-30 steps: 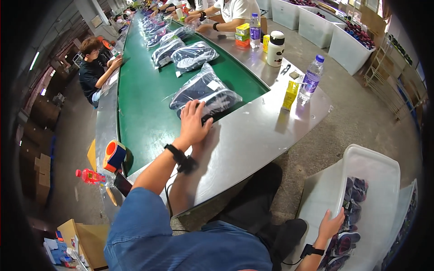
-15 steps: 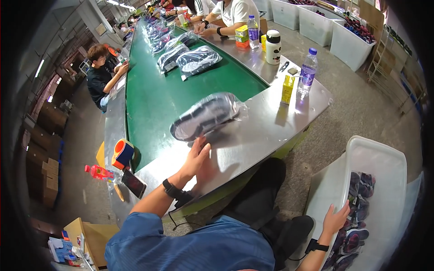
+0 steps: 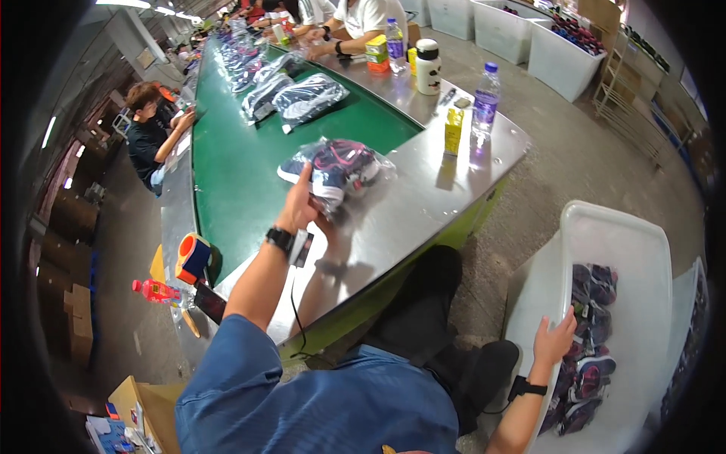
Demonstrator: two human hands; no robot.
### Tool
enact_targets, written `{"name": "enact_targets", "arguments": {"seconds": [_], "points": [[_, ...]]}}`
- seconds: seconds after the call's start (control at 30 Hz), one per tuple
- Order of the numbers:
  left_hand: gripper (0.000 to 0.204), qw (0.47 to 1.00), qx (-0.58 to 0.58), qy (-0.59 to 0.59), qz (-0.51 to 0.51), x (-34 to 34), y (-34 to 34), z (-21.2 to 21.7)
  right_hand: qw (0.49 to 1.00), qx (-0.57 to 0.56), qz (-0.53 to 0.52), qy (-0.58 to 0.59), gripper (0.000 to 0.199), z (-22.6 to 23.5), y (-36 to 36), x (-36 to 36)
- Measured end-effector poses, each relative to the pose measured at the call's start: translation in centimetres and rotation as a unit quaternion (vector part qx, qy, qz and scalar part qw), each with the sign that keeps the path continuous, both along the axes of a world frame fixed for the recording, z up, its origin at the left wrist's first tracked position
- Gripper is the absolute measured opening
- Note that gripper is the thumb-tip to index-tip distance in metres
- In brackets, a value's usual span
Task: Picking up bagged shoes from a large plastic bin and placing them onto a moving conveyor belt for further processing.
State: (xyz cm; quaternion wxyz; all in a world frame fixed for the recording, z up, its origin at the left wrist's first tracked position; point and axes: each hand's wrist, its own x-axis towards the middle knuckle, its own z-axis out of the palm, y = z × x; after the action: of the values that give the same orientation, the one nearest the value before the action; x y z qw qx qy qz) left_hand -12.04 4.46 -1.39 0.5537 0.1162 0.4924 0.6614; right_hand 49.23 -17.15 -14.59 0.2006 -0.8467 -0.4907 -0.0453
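A clear plastic bag with a pair of navy and pink sneakers point(image 3: 344, 168) is at the near end of the green belt, by its metal edge. My left hand point(image 3: 299, 203) grips the bag's near left side, thumb up against a shoe; the fingers underneath are partly hidden. At the lower right, my right hand point(image 3: 554, 342) is at the rim of a white plastic bin point(image 3: 616, 227), fingers stretched out and holding nothing. Several dark sneakers with pink parts point(image 3: 594, 371) lie inside that bin, beside the hand.
Bagged shoes point(image 3: 310, 100) lie farther up the green belt point(image 3: 234, 163). A purple-labelled water bottle point(image 3: 485, 102), yellow drink carton point(image 3: 453, 132) and white flask point(image 3: 428, 68) stand on the right metal edge. Left are a tape roll point(image 3: 193, 257), phone point(image 3: 209, 301) and red-capped bottle point(image 3: 157, 291). Co-workers sit alongside.
The bagged shoes have turned from soles showing to uppers showing. My left hand has moved up and left onto the bag. My right hand stays at the bin's rim. The whole view has shifted slightly.
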Motion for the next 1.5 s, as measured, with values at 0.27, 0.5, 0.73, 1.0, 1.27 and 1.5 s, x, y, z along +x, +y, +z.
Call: {"name": "enact_targets", "arguments": {"seconds": [0.27, 0.5, 0.73, 1.0, 1.27, 1.5], "points": [[0.061, 0.981, 0.074, -0.132, -0.12, -1.8, 1.4, -2.7, 0.992, 0.085, 0.032, 0.083, 0.068, -0.3, -0.3, 1.2], [0.061, 0.972, 0.085, -0.076, -0.205, 8.0, -8.4, 2.2, 0.931, 0.22, 0.245, 0.159, 0.064, 13.3, 0.4, -11.8], [0.067, 0.917, 0.099, -0.16, -0.351, 19.5, -14.0, 1.1, 0.87, 0.195, 0.443, 0.093, 0.088, 17.7, -1.3, -19.4], [0.073, 0.908, 0.018, -0.098, -0.406, 23.8, -19.3, 1.8, 0.869, 0.264, 0.418, 0.026, 0.092, 15.4, -3.7, -17.2], [0.066, 0.837, 0.186, 0.071, -0.509, 24.6, -18.1, 1.5, 0.936, 0.258, 0.239, 0.0, 0.098, 19.4, -7.6, -5.1], [0.046, 0.862, 0.109, 0.057, -0.491, 21.2, -17.8, -0.3, 0.971, 0.186, -0.041, -0.146, 0.103, 17.3, -6.2, 13.4]]}}
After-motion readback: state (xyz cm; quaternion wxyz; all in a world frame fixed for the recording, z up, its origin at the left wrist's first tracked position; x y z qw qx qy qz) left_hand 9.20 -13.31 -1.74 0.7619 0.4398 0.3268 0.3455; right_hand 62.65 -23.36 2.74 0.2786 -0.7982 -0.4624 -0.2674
